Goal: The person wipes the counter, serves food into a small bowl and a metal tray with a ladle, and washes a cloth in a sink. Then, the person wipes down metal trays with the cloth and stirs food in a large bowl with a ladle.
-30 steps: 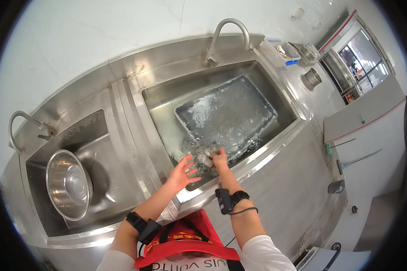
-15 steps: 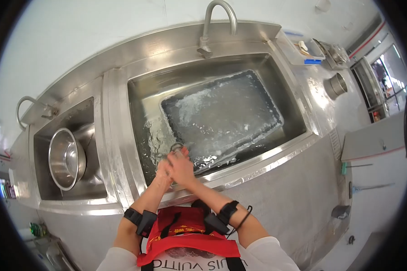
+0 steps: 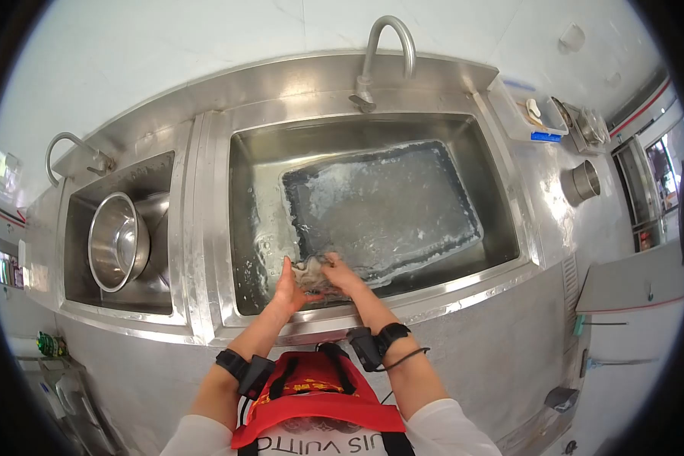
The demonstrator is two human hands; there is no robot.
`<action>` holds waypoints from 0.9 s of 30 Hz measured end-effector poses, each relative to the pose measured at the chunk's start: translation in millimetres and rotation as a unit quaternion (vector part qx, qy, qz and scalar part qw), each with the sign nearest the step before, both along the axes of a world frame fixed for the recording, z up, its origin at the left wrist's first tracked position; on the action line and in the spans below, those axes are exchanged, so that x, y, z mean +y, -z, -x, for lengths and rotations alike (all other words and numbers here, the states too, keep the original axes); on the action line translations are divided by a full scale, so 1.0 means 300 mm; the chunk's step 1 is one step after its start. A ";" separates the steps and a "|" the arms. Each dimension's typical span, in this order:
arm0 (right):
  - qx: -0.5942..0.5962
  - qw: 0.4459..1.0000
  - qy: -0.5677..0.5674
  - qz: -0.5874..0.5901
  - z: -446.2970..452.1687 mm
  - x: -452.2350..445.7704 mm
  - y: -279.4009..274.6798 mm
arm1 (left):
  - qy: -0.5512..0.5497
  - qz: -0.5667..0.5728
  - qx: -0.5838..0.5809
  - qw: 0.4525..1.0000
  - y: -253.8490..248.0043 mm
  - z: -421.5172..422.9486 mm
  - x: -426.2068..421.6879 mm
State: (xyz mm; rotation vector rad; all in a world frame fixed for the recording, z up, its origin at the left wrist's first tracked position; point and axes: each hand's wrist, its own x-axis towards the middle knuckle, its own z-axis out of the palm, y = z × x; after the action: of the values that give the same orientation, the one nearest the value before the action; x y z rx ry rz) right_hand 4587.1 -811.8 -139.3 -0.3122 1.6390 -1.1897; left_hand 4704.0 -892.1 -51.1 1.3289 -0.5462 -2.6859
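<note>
A wet, crumpled greyish cloth point(image 3: 309, 271) is between my hands, low over the near left part of the large sink point(image 3: 239, 228). My left hand point(image 3: 290, 290) cradles it from the left, thumb raised and fingers underneath. From the right, my right hand point(image 3: 342, 275) grips the cloth with fingers bent; its fingertips are partly hidden. Just beyond my hands a large rectangular tray point(image 3: 387, 197) lies under water, its dark edges marked with whitish patches.
A curved faucet point(image 3: 368, 64) rises behind the large sink. On the left, a steel bowl point(image 3: 118, 243) tilts in a smaller sink point(image 3: 167, 228) with its own faucet point(image 3: 61, 148). A clear plastic bin point(image 3: 520, 125) and a steel pot point(image 3: 583, 182) stand on the right counter.
My hands have moved apart from being clasped together, and the cloth has spread out between them. The camera view has shifted, so the sinks appear slightly lower and further right.
</note>
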 end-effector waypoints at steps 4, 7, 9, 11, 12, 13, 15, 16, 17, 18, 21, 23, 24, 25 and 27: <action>0.165 0.980 -0.084 0.072 -0.090 -0.020 -0.351 | -0.047 -0.045 0.120 0.991 0.033 -0.003 -0.030; 0.346 0.923 -0.093 0.140 -0.199 -0.008 -0.476 | -0.021 -0.089 0.151 0.984 0.036 -0.004 -0.047; 0.436 0.883 -0.075 0.160 -0.235 -0.031 -0.511 | -0.041 -0.075 0.177 0.980 0.074 0.008 -0.046; 0.513 0.840 -0.049 0.170 -0.257 -0.058 -0.518 | -0.077 -0.044 0.201 0.976 0.121 0.021 -0.037; 0.518 0.841 -0.102 0.119 -0.244 -0.073 -0.479 | -0.060 -0.048 0.191 0.979 0.057 0.028 -0.042; 0.508 0.850 -0.112 0.084 -0.219 -0.089 -0.456 | -0.078 -0.041 0.154 0.984 0.008 0.023 -0.043; 0.485 0.865 -0.132 0.015 -0.134 -0.114 -0.426 | -0.112 -0.026 0.080 0.990 -0.055 0.019 -0.049; 0.490 0.862 -0.124 -0.024 -0.093 -0.113 -0.415 | -0.112 0.034 0.038 0.992 -0.054 0.047 -0.041; 0.495 0.859 -0.114 -0.065 -0.050 -0.103 -0.397 | -0.086 0.052 0.053 0.993 -0.051 0.045 -0.059; 0.530 0.840 -0.097 -0.059 0.003 -0.081 -0.324 | -0.061 0.067 0.069 0.994 -0.047 0.042 -0.074; 0.563 0.825 -0.047 0.028 0.116 0.030 -0.354 | 0.044 0.157 0.070 0.984 0.030 0.018 -0.146; 0.584 0.788 -0.189 0.043 0.176 0.135 -0.419 | 0.096 0.193 -0.002 0.976 -0.020 0.011 -0.194; 0.587 0.766 -0.255 0.052 0.187 0.172 -0.435 | 0.111 0.192 -0.041 0.974 -0.045 -0.006 -0.205; 0.582 0.776 -0.242 0.011 0.188 0.192 -0.439 | 0.135 0.343 -0.093 0.925 -0.010 -0.017 -0.211; 0.567 0.794 -0.209 -0.073 0.182 0.215 -0.443 | 0.174 0.613 -0.184 0.748 0.080 -0.032 -0.213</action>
State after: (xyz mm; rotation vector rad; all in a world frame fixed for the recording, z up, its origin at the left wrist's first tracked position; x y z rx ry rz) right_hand 4532.6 -747.2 -6.5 -1.4152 2.4462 -0.4682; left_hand 4713.6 -956.0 -75.2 1.2510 -2.2208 -1.3984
